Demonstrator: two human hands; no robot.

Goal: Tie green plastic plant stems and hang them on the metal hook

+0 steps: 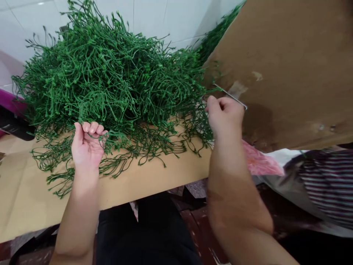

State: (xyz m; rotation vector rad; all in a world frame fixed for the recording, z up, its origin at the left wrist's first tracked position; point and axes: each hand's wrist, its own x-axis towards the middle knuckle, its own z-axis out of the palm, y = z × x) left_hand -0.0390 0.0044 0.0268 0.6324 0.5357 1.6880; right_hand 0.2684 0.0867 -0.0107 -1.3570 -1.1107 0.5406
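Observation:
A big heap of thin green artificial stems (110, 73) with small tips covers the back of the cardboard-topped surface (154, 180). At the heap's front left, my left hand (89, 141) is palm up with its fingers curled round some green stems. My right hand (226, 112) is closed at the heap's right end, in front of a brown cardboard sheet. A thin metal rod (234, 98) sticks out of it, with a bit of green near the rod's upper end. Loose stems lie in front of the heap, between my hands.
The large cardboard sheet (286, 73) stands at the right, with more green stems behind it. A black cylindrical object (16, 123) is at the left edge. Pink plastic (259, 160) and striped cloth (331, 184) are at the lower right. A white tiled wall (176, 18) rises behind.

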